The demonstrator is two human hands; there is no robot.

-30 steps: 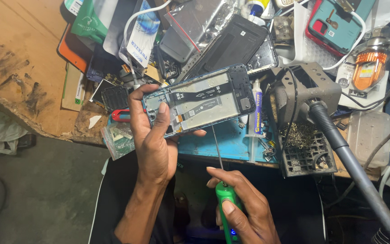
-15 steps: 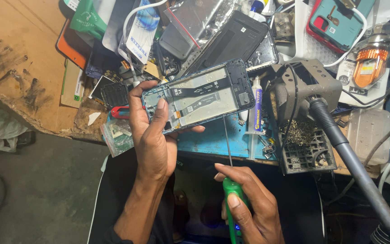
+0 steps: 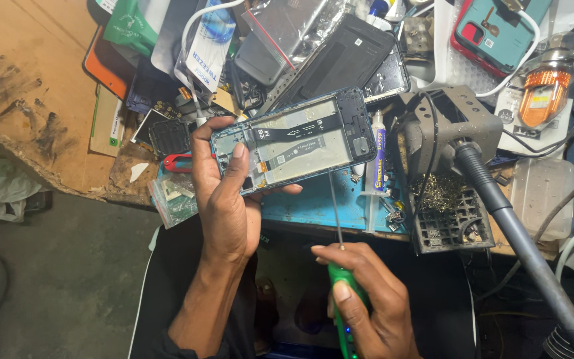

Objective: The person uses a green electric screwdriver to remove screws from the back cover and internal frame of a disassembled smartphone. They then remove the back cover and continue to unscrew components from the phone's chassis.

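My left hand (image 3: 224, 193) grips an opened phone frame (image 3: 300, 139) by its left end, internals facing up, with black flex cables and a pale battery bay showing. The frame is held tilted above a blue work mat (image 3: 313, 203). My right hand (image 3: 363, 299) holds a green-handled screwdriver (image 3: 340, 286); its thin metal shaft rises to a tip just below the frame's lower edge. Whether the tip touches the frame I cannot tell.
A soldering station holder (image 3: 446, 133) with a black hose (image 3: 519, 233) stands to the right, over a black grid tray (image 3: 450, 226). A glue syringe (image 3: 379, 153), a teal phone case (image 3: 493, 30), black phone back covers (image 3: 340, 56) and packets crowd the wooden bench (image 3: 28, 86).
The screwdriver has shifted rightward and up, its tip now near the frame's lower edge. My left hand has kept its hold on the frame with little movement.
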